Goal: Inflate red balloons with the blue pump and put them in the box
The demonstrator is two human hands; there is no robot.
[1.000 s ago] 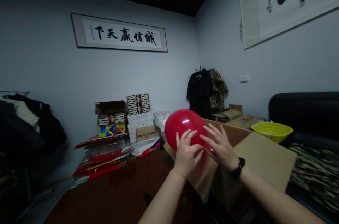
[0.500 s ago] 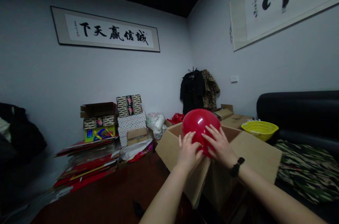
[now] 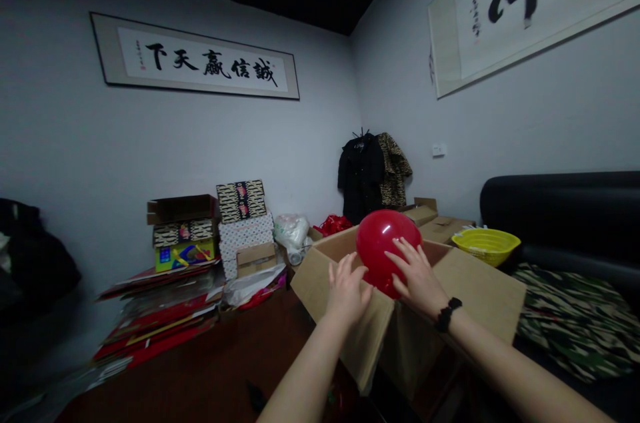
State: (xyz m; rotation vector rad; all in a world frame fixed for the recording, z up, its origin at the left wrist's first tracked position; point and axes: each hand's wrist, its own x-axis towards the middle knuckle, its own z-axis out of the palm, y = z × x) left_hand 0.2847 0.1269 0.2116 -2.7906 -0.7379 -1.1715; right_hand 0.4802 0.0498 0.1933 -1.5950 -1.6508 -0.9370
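Observation:
A round red balloon (image 3: 384,251) sits at the mouth of an open cardboard box (image 3: 324,276), in front of me. My right hand (image 3: 419,280) has its fingers spread over the balloon's near right side and seems to touch it. To the balloon's left is my left hand (image 3: 347,291), its fingers apart and nothing in them; whether a fingertip still brushes the balloon I cannot tell. The box's flaps stand out to the sides and towards me. The balloon hides much of the box's inside.
A yellow basket (image 3: 487,246) stands right of the box, by a black sofa (image 3: 560,210) and camouflage cloth (image 3: 575,323). Stacked boxes (image 3: 245,240) and flattened red cardboard (image 3: 170,326) lie left, beside a dark brown tabletop (image 3: 215,370). Clothes (image 3: 363,176) hang in the corner.
My left hand has come away from the balloon's near side towards the left. The balloon sits slightly further right, with my right hand still against it.

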